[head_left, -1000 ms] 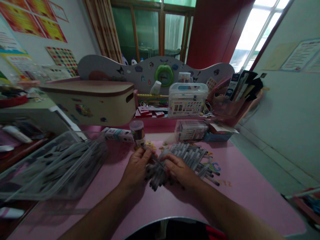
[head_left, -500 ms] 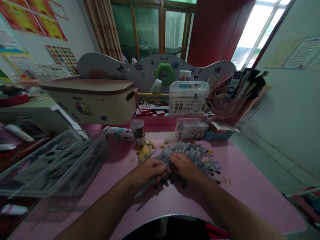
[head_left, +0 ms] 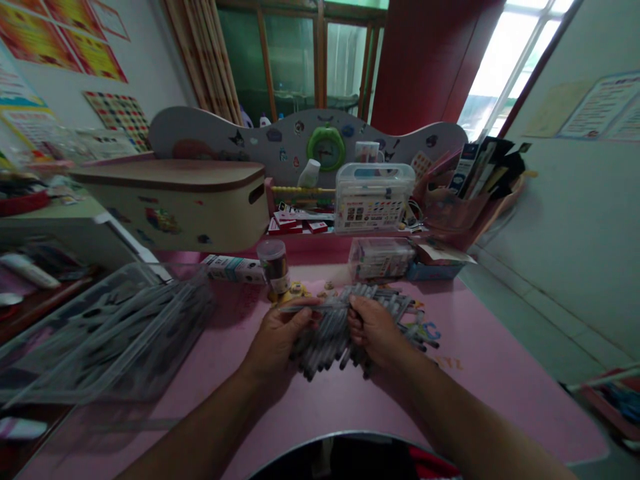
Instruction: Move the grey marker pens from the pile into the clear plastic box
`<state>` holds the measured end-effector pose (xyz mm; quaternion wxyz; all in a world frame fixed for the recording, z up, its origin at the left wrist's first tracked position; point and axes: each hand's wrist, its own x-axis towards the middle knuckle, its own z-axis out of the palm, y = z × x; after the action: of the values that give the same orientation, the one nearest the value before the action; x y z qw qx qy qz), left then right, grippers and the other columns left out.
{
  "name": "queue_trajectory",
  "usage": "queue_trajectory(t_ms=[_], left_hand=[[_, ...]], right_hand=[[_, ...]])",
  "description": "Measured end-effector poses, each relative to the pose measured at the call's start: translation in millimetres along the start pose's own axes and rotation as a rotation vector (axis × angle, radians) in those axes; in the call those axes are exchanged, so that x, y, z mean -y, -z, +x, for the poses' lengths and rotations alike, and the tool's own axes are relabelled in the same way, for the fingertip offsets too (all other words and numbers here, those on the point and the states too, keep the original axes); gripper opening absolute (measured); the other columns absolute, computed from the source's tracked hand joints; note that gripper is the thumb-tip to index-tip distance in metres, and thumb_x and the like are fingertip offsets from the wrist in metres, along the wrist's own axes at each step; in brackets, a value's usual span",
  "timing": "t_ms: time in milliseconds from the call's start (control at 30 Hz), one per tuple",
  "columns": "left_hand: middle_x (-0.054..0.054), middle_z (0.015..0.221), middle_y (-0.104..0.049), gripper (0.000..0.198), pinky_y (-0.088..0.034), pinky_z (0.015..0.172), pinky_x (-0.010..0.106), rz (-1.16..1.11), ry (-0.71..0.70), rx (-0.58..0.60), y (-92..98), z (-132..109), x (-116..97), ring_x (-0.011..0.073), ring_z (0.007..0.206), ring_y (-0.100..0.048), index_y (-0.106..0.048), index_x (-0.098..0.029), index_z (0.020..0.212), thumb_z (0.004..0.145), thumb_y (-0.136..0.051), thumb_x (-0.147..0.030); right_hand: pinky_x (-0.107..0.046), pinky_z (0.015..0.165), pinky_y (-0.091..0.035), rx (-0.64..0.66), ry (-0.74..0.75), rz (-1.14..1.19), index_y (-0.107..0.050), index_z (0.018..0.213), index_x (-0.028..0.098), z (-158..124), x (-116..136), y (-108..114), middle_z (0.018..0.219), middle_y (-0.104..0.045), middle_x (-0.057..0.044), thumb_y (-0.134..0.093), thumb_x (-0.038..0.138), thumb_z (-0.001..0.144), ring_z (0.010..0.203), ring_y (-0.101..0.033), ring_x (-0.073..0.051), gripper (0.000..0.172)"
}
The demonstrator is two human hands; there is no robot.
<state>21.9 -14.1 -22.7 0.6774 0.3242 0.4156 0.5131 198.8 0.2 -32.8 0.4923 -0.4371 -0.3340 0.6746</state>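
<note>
A clear pen [head_left: 327, 305] is held level between my two hands, above a pile of similar pens. My left hand [head_left: 283, 333] grips the left end between thumb and fingers. The right end is pinched in my right hand [head_left: 373, 327], whose other fingers are curled under. Beneath and between the hands lies the pile of clear pens [head_left: 325, 343] with dark ends. It spreads past my right hand on the pink table [head_left: 240, 400]. Motion blurs the held pen, so its tip and any cap cannot be made out.
An open clear plastic bin [head_left: 107, 393] full of grey and clear pieces stands at the left. Behind the pile are a lidded jar [head_left: 274, 267], a long box [head_left: 235, 268] and a clear case [head_left: 383, 258]. A cream storage box [head_left: 185, 213] sits at the back left.
My left hand has moved up and turned; the pen in it, earlier slanting down toward me, now lies level between both hands. My right hand has shifted slightly, uncovering more of the pile.
</note>
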Motion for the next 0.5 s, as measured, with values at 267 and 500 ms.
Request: queue_trajectory(t_ms=[267,500], left_hand=[[0.005,0.079,-0.076,0.027,-0.058,0.068,0.021,-0.093,-0.066,-0.108,5.9,17,6,0.0132,0.07,-0.071,-0.074,-0.014,0.09,0.071,-0.083,-0.031],[0.006,0.08,-0.076,0.029,-0.059,0.068,0.021,-0.091,-0.056,-0.085,4.3,14,5,0.0137,0.07,-0.072,-0.074,-0.012,0.088,0.068,-0.086,-0.031]], right_hand=[[-0.019,0.04,-0.021,0.031,0.207,-0.12,-0.053,0.083,0.022,-5,-6,-4,0.061,-0.045,0.008,-0.074,0.039,0.075,0.044,-0.031,-0.006,0.028],[-0.022,0.04,-0.019,0.018,0.211,-0.264,-0.052,0.065,0.02,-4,-5,-2,0.054,-0.043,0.004,-0.057,0.058,0.087,0.046,-0.032,-0.009,0.044]])
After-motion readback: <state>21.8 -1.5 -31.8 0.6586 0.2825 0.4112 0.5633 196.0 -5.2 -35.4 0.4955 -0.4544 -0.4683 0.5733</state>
